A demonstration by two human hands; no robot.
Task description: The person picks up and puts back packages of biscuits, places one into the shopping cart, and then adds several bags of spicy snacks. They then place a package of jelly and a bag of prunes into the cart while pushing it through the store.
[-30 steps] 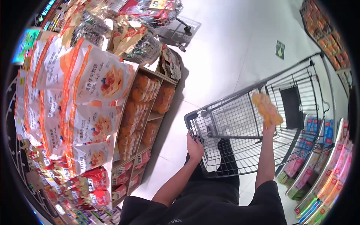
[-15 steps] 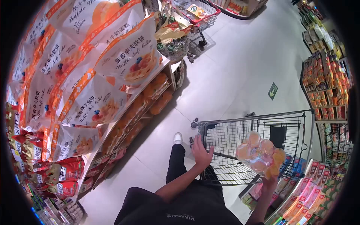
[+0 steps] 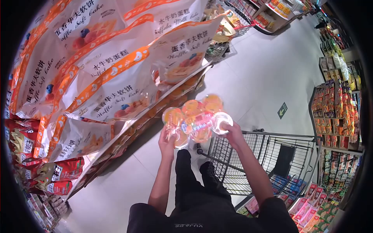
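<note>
I hold a clear-wrapped pack of round orange cups [image 3: 196, 123], perhaps fruit jelly, in front of me with both hands. My left hand [image 3: 167, 140] grips its left end, and my right hand [image 3: 232, 135] grips the right end near a cup with a white base. Wrap glare hides most of the label. The wire shopping cart [image 3: 285, 134] stands to the right, partly under my right forearm. Close to the pack's left side, bags of waffle soft cake [image 3: 120, 99] lean in overlapping rows on the shelf.
Red snack bags [image 3: 64, 174] fill the lower left. Boxes [image 3: 307, 209] lie on a low display at lower right, and packed shelves [image 3: 330, 105] line the right side. Pale floor [image 3: 256, 85] with a green arrow sign [image 3: 282, 110] runs ahead.
The pack has moved left from over the cart to in front of my body. My left hand has left the cart's edge and taken hold of the pack. The waffle bags appear closer.
</note>
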